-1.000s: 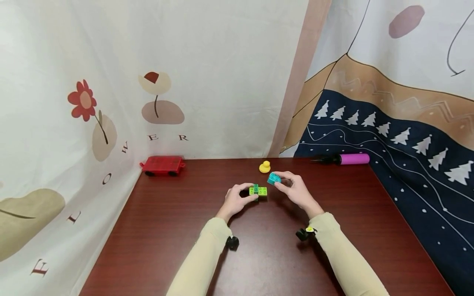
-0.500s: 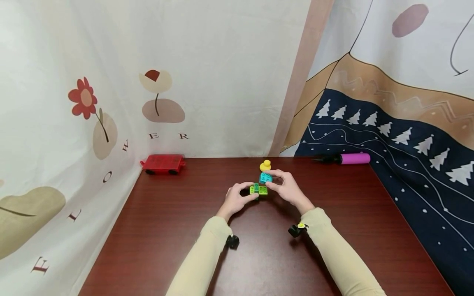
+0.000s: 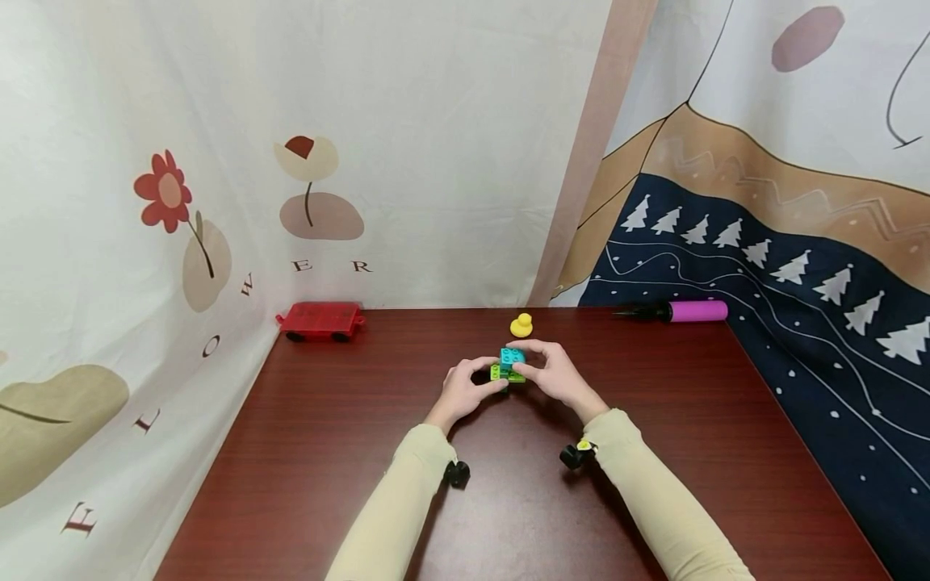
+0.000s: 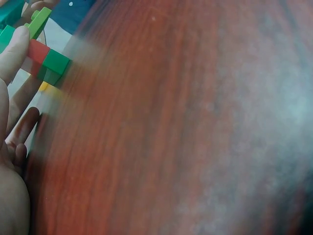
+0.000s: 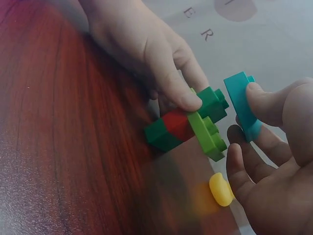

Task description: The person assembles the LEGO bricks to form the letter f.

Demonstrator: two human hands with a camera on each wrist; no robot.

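My left hand (image 3: 461, 393) grips a small stack of toy building bricks between thumb and fingers, near the table's far side. In the right wrist view the stack shows a green brick (image 5: 159, 135) at the bottom, a red brick (image 5: 177, 124), a lime brick (image 5: 207, 138) sticking out sideways, and a green brick (image 5: 210, 104) on top. My right hand (image 3: 561, 374) pinches a turquoise brick (image 5: 243, 105) by its sides. This brick is just above the top green brick's studs, with a narrow gap showing. In the left wrist view, fingers partly cover the stack.
A yellow rubber duck (image 3: 521, 326) stands just behind the hands. At the back left is a red toy wagon (image 3: 320, 320). A purple-handled tool (image 3: 697, 311) with a dark shaft lies at the back right. Printed cloths hang behind the wooden table (image 3: 508, 516).
My right hand has carried the turquoise brick leftward from beside the stack to just above it. The left hand has kept its grip on the stack in about the same place.
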